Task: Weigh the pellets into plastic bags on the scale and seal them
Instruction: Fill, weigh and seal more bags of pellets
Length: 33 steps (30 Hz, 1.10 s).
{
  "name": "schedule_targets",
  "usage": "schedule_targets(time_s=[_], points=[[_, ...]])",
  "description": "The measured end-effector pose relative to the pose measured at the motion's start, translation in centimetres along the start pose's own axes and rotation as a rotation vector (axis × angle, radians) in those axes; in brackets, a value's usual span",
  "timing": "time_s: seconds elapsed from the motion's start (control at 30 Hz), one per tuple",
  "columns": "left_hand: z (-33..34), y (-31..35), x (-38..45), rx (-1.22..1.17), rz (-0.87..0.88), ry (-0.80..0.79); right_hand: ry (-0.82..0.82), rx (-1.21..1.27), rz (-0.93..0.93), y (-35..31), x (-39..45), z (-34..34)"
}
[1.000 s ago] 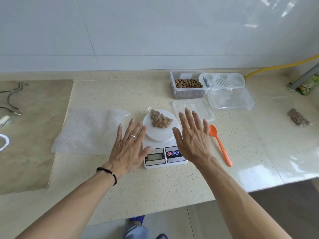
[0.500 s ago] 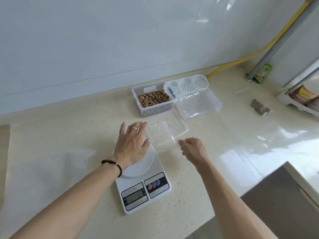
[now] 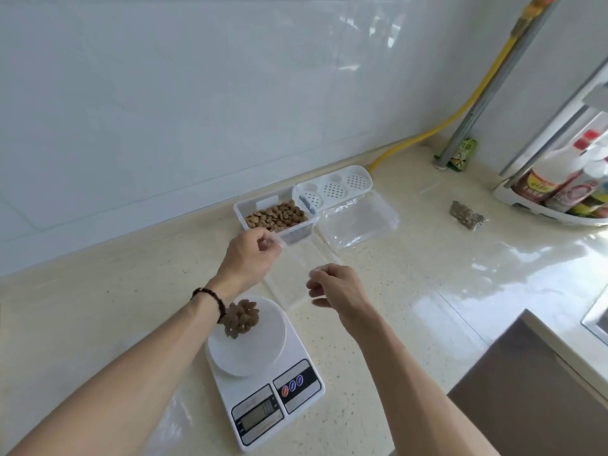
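A white digital scale (image 3: 263, 386) stands on the counter near me, with a small clump of brown pellets (image 3: 241, 319) on its round platter, partly behind my left wrist. Beyond it, my left hand (image 3: 250, 256) and my right hand (image 3: 335, 287) each pinch an edge of a clear plastic bag (image 3: 292, 258), held between them just above the counter. The bag is nearly invisible against a clear lid lying beneath it. Behind my left hand, an open clear box (image 3: 241, 209) holds loose pellets (image 3: 276, 213).
A white perforated tray (image 3: 332, 189) leans on the box. A stack of clear bags (image 3: 358, 222) lies to its right, then a filled pellet bag (image 3: 467, 215). A bottle rack (image 3: 559, 192), a yellow hose (image 3: 477, 90) and a grey pipe stand at the right. The counter edge runs lower right.
My view swung further right. My left hand left the scale platter and moved up to the clear bag. My right hand rose, and both now pinch the bag.
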<state>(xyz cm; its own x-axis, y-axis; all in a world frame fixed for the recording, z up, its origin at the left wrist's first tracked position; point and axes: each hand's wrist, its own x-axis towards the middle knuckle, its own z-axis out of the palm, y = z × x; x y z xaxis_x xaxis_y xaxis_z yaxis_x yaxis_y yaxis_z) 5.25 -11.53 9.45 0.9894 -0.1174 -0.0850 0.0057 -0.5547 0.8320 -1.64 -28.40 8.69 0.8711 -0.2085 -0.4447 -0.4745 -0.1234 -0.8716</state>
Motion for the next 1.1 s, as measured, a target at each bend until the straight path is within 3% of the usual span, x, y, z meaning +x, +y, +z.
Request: schedule_targets(time_s=[0.17,0.3,0.57,0.67,0.77,0.93,1.1], points=[[-4.5,2.8,-1.1,-0.251,0.010,-0.079,-0.137,0.208,-0.067,-3.4,-1.3,0.1],[-6.5,5.9,-2.2,-0.367,0.095,-0.008,-0.210,0.239,-0.127,-6.1,-2.4,-0.5],[-7.4,9.8,-3.4,-0.421,0.190,0.141,0.063,0.072,-0.461,-10.2,-4.4,-1.9],[-7.3,10.4,-3.6,-0.445,0.194,0.178,-0.039,0.188,-0.450,-11.0,-5.5,-2.6],[-6.8,10.7,-4.0,-0.462,0.208,0.118,-0.133,0.171,-0.472,-11.7,-6.3,-3.0],[-6.5,11.4,-4.6,-0.493,0.267,-0.071,0.122,-0.091,-0.513,-12.2,-6.5,-3.5],[-5.9,11.8,-4.1,-0.439,0.299,-0.017,0.050,-0.087,-0.557,-12.6,-7.7,-4.2]])
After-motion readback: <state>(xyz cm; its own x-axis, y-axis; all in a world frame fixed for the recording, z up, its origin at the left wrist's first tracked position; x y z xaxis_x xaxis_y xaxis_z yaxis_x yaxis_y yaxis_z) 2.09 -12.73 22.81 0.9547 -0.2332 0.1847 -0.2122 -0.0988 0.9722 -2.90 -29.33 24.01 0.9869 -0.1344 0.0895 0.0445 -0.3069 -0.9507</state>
